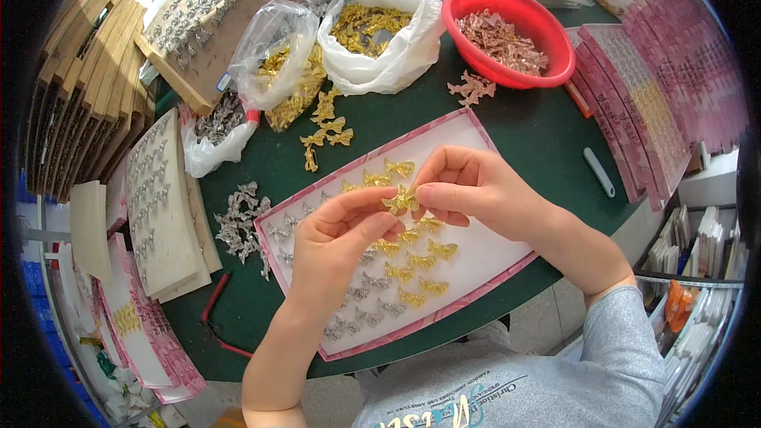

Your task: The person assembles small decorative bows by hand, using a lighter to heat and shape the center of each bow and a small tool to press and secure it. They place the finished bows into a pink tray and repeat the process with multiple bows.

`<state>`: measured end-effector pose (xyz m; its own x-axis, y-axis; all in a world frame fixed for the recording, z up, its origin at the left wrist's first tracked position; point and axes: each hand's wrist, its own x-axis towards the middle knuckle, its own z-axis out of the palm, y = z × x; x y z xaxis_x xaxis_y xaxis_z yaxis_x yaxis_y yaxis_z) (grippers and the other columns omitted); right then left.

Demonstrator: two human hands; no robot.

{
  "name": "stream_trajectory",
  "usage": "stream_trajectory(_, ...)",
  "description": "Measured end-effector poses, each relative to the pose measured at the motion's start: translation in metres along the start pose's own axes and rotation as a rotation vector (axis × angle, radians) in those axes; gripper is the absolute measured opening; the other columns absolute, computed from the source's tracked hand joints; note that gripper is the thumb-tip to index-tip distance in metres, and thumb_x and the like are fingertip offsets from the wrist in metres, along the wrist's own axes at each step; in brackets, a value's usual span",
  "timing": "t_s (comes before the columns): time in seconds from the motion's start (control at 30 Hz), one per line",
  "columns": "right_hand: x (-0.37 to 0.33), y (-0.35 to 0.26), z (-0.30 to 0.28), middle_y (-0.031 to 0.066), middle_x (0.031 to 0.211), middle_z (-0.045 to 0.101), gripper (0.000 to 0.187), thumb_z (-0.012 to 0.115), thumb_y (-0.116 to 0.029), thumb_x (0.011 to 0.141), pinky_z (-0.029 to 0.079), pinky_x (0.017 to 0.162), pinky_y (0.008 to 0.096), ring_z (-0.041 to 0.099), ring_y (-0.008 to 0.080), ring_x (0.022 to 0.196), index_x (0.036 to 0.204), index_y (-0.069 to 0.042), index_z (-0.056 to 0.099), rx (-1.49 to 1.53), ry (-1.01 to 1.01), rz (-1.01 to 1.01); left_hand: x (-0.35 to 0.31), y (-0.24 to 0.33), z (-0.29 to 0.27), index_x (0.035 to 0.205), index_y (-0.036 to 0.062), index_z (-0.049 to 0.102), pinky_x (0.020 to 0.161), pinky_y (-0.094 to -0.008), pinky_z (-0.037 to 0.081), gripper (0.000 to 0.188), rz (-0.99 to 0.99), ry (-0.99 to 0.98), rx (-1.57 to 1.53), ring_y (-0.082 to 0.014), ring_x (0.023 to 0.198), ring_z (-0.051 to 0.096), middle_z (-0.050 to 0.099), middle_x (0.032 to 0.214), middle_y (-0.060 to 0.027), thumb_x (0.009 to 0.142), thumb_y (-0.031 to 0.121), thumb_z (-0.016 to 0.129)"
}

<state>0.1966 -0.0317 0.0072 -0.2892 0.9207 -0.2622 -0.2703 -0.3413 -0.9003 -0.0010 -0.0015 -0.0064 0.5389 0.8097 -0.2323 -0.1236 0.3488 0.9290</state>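
Between the fingertips of my left hand (342, 226) and my right hand (469, 187) is a small gold bow-shaped piece (402, 200), pinched from both sides. My hands hold it above a white board (476, 273) with a pink patterned border. Rows of similar gold bows (421, 260) lie on the board's middle and right part. Silver bows (369, 317) sit in rows toward its left and near side, partly hidden by my left hand and forearm. Finger cover hides some of the gold bow's edges.
Loose silver bows (240, 220) lie left of the board, gold bows (326, 131) beyond it. Farther back stand a white bag of gold pieces (428, 32) and a red bowl (561, 55) of rose-coloured pieces. Stacked boards (103, 95) flank the green table (547, 127); a white-handled tool (598, 172) lies right.
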Motion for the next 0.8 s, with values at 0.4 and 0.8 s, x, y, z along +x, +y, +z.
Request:
stream_trajectory(0.4,-0.0001,0.0014,0.0027,0.0047,0.073,0.057,0.011,0.057,-0.009,0.083,0.036,0.047,0.0175,0.048,0.0049,0.057,0.086,0.0,0.051,-0.066,0.052,-0.052,0.0009,-0.0018,0.0004,0.104,-0.0021,0.058,0.073,-0.024,0.049,0.023,0.008,0.01,-0.026,-0.0127,0.08,0.06,0.062,0.091,-0.0091,0.081,0.001,0.057)
stream_trajectory(0.8,0.001,0.004,0.0022,0.0048,0.073,0.057,0.011,0.057,-0.009,0.083,0.037,0.047,0.0178,0.049,0.0056,0.056,0.085,0.0,0.051,-0.063,0.048,-0.058,0.0026,-0.0032,-0.0001,0.104,-0.0023,0.057,0.073,-0.0241,0.048,0.024,-0.003,-0.002,-0.035,-0.0127,0.081,0.06,0.062,0.091,-0.0094,0.081,0.001,0.056)
